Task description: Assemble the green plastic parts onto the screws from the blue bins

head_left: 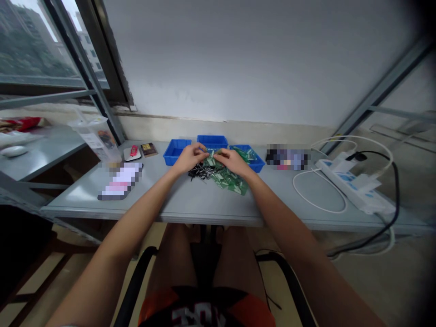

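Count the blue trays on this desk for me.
3: a left tray beside the left hand, a back tray behind both hands, and a right tray beyond the right hand, holding green packets. I see no others.

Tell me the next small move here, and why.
I'd probably steady the green packet with the right hand while the left hand works its edge: both hands' fingertips are on it, near loose black pieces and more green packets.

Legible text: none I can read | my clothing (pixel 200 313): pale lettering, unclear | cup (pixel 97 140): label too small | power strip (pixel 356 188): blue markings, blurred
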Available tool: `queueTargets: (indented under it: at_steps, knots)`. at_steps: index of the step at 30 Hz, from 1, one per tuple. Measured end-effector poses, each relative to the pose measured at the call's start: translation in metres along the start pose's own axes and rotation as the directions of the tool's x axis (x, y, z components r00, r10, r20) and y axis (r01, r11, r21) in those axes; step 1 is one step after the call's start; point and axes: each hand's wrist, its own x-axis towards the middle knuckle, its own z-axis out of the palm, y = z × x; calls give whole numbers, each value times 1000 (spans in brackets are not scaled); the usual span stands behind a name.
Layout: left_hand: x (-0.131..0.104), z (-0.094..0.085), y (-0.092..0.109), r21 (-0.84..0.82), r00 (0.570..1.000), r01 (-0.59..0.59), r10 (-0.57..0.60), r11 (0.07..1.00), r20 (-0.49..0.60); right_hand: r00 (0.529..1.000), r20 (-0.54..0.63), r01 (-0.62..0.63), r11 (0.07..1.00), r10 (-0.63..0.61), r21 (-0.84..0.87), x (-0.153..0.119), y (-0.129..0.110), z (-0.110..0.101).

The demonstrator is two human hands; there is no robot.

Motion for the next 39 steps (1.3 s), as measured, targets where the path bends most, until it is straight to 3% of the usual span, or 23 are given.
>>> queueTargets:
  at_steps: [39]
  knots:
    - [-1,0,2,73,1000,-3,2,997,6,1000,-9,-5,1000,4,-13,-2,-4,-1]
